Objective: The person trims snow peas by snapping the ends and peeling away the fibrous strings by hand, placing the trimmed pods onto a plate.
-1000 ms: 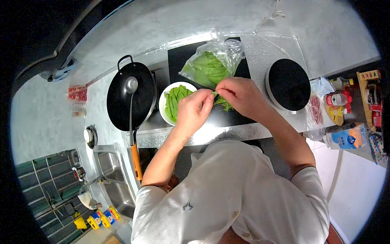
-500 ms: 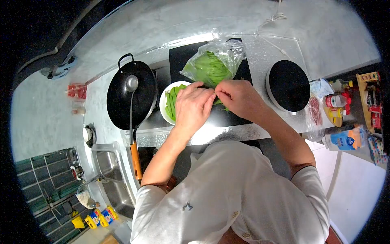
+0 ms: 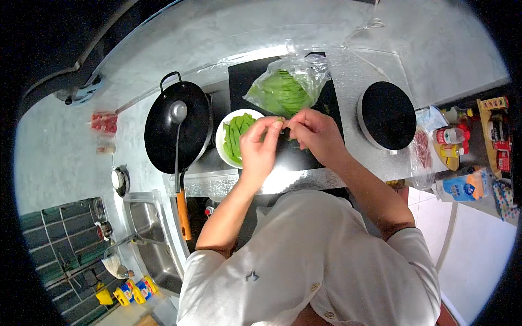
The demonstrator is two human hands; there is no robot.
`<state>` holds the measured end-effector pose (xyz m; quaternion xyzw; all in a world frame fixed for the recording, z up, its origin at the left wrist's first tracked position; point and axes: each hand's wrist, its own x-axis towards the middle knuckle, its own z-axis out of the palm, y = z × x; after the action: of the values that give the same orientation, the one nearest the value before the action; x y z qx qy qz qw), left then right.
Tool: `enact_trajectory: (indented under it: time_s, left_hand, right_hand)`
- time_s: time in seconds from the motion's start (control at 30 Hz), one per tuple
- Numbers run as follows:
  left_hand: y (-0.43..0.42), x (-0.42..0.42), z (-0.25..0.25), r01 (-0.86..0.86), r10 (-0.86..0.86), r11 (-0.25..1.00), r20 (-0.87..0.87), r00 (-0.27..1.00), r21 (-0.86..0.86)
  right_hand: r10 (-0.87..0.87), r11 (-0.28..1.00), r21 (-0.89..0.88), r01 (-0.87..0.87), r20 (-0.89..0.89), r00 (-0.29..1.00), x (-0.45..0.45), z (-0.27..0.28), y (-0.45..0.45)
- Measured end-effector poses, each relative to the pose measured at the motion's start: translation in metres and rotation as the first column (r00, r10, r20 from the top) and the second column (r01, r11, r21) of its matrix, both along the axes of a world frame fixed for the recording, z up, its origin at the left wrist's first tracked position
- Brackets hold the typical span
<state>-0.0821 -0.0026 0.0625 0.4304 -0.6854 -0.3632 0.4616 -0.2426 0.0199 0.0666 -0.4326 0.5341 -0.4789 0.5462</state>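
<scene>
My left hand (image 3: 260, 144) is closed in a pinch, with a bit of green pod showing at its fingertips near the right rim of the plate. Beside it, my right hand (image 3: 319, 136) is pinched too, its fingertips meeting the left ones; what it grips is too small to name. Flat green pods (image 3: 234, 140) lie on a white plate (image 3: 222, 152) to the left. Behind my hands, a clear plastic bag (image 3: 312, 68) holds many green pods (image 3: 283, 93). Some green scraps are partly hidden under my right hand on the black hob (image 3: 242, 76).
A black wok (image 3: 163, 127) with a ladle (image 3: 177, 112) stands left, its orange handle toward me. Further left is a sink (image 3: 160, 255). On the right are a round black-topped appliance (image 3: 387, 115), a bag of reddish food (image 3: 421, 149) and several bottles (image 3: 448, 135).
My left hand has moved back off the pods on the plate, uncovering them. My right hand has shifted slightly, and the fingertips of both hands remain together.
</scene>
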Motion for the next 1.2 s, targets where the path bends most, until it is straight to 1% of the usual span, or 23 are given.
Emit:
enact_trajectory:
  time_s: [0.03, 0.07, 0.1, 0.2, 0.23, 0.27, 0.3, 0.37, 0.4, 0.47, 0.5, 0.57, 0.6, 0.67, 0.7, 0.77, 0.8, 0.87, 0.9, 0.97, 1.07, 1.13, 1.2]
  left_hand:
    - [0.000, 0.000, 0.002, 0.063, -0.010, 0.975, -0.241, 0.970, 0.214]
    - [-0.005, 0.004, -0.008, 0.115, -0.020, 0.955, -0.330, 0.944, 0.273]
    - [-0.008, 0.008, -0.008, 0.108, -0.013, 0.956, -0.328, 0.945, 0.273]
    - [-0.018, 0.019, -0.007, 0.185, 0.045, 0.888, -0.480, 0.876, 0.421]
    - [-0.020, 0.023, -0.009, 0.179, 0.050, 0.889, -0.478, 0.877, 0.421]
    - [-0.022, 0.027, -0.011, 0.226, 0.067, 0.856, -0.532, 0.844, 0.465]
    - [-0.023, 0.029, -0.014, 0.277, 0.086, 0.818, -0.583, 0.808, 0.504]
    - [-0.025, 0.030, -0.017, 0.294, 0.094, 0.803, -0.599, 0.795, 0.517]
    - [-0.024, 0.030, -0.017, 0.301, 0.114, 0.788, -0.608, 0.786, 0.537]
    - [-0.023, 0.030, -0.015, 0.305, 0.136, 0.772, -0.615, 0.777, 0.557]
    - [-0.022, 0.030, -0.012, 0.290, 0.145, 0.766, -0.593, 0.792, 0.574]
    - [-0.019, 0.029, -0.009, 0.273, 0.155, 0.758, -0.570, 0.807, 0.593]
    - [-0.018, 0.028, -0.009, 0.247, 0.168, 0.758, -0.546, 0.821, 0.604]
    - [-0.015, 0.027, -0.011, 0.221, 0.184, 0.754, -0.521, 0.833, 0.619]
    - [-0.015, 0.026, -0.015, 0.214, 0.173, 0.776, -0.526, 0.833, 0.593]
    - [-0.015, 0.026, -0.018, 0.207, 0.161, 0.798, -0.531, 0.832, 0.566]
    - [-0.015, 0.026, -0.018, 0.194, 0.166, 0.798, -0.518, 0.839, 0.570]
    - [-0.014, 0.025, -0.016, 0.181, 0.171, 0.799, -0.505, 0.846, 0.574]
    - [-0.013, 0.023, -0.014, 0.192, 0.166, 0.803, -0.521, 0.837, 0.565]
    - [-0.012, 0.023, -0.012, 0.204, 0.161, 0.807, -0.539, 0.827, 0.555]
    - [-0.013, 0.025, -0.012, 0.204, 0.128, 0.814, -0.509, 0.851, 0.545]
    - [-0.015, 0.026, -0.011, 0.205, 0.214, 0.794, -0.580, 0.786, 0.572]
    - [-0.017, 0.030, -0.018, 0.199, 0.206, 0.802, -0.573, 0.793, 0.563]
  right_hand:
    - [0.022, 1.000, -0.008, -0.023, -0.109, 0.994, -0.002, 0.002, 0.003]
    - [0.045, 0.999, -0.014, -0.049, -0.216, 0.975, -0.004, 0.003, 0.007]
    - [0.052, 0.998, -0.014, -0.056, -0.215, 0.975, -0.009, 0.002, 0.011]
    - [0.135, 0.989, -0.021, -0.145, -0.262, 0.956, -0.027, -0.004, 0.025]
    - [0.110, 0.991, -0.028, -0.129, -0.368, 0.923, -0.031, -0.006, 0.028]
    - [0.082, 0.993, -0.037, -0.112, -0.471, 0.878, -0.035, -0.009, 0.030]
    - [0.083, 0.993, -0.037, -0.114, -0.471, 0.878, -0.037, -0.017, 0.030]
    - [-0.030, 0.969, -0.198, -0.150, -0.694, 0.720, -0.039, -0.049, 0.025]
    - [-0.031, 0.969, -0.198, -0.149, -0.694, 0.720, -0.039, -0.068, 0.023]
    - [-0.104, 0.922, -0.290, -0.257, -0.824, 0.558, -0.039, -0.101, 0.018]
    - [-0.101, 0.921, -0.290, -0.259, -0.822, 0.560, -0.037, -0.103, 0.017]
    - [-0.092, 0.921, -0.230, -0.313, -0.913, 0.398, -0.033, -0.106, 0.015]
    - [-0.090, 0.920, -0.230, -0.317, -0.913, 0.399, -0.029, -0.100, 0.012]
    - [-0.170, 0.866, -0.451, -0.218, -0.674, 0.719, -0.016, -0.071, 0.007]
    - [-0.169, 0.866, -0.449, -0.218, -0.675, 0.719, -0.010, -0.054, 0.005]
    - [-0.095, 0.883, -0.438, -0.171, -0.523, 0.847, 0.003, -0.024, 0.002]
    - [-0.096, 0.883, -0.438, -0.171, -0.523, 0.847, 0.008, -0.020, 0.001]
    - [-0.003, 0.914, -0.358, -0.193, -0.481, 0.877, 0.015, -0.015, -0.002]
    - [-0.005, 0.914, -0.359, -0.192, -0.481, 0.877, 0.017, -0.015, -0.004]
    - [-0.048, 0.862, -0.447, -0.239, -0.541, 0.840, 0.018, -0.021, -0.008]
    - [-0.092, 0.855, -0.460, -0.240, -0.589, 0.803, 0.016, -0.026, -0.005]
    - [-0.087, 0.866, -0.435, -0.245, -0.615, 0.783, 0.013, -0.027, 0.001]
    - [-0.082, 0.877, -0.411, -0.250, -0.640, 0.764, 0.007, -0.031, 0.005]
